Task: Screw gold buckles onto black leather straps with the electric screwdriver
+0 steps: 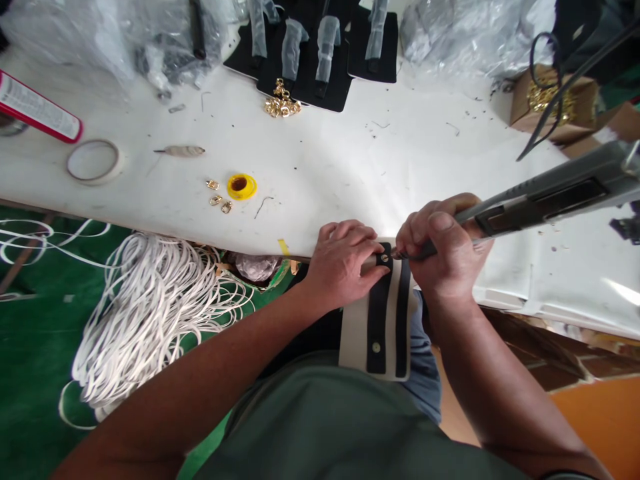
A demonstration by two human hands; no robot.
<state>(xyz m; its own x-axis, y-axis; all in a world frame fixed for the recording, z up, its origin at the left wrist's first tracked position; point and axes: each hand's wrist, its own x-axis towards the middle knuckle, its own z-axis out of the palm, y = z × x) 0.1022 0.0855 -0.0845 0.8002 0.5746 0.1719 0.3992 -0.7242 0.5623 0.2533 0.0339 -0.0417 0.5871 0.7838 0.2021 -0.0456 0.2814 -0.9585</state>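
Observation:
A flat beige panel (355, 333) with dark stripes lies at the table's front edge and reaches back to my lap. On it runs a black strap (379, 313) with a round metal screw (385, 258) at its far end and another round fastener (377, 347) at its near end. My left hand (345, 263) holds the panel from the left, thumb and forefinger pressed on the strap beside the far screw. Closed round a grey electric screwdriver (540, 197) is my right hand (447, 247). The tool's tip points left, close to the far screw; whether they touch I cannot tell.
Black pieces with plastic-wrapped straps (320, 87) lie at the back, near gold clasps (281, 103). Leftward are a yellow spool (242, 187), an awl (183, 151) and a tape roll (95, 161). A cardboard box (525, 110) holds gold parts. White cord (145, 320) is heaped at left.

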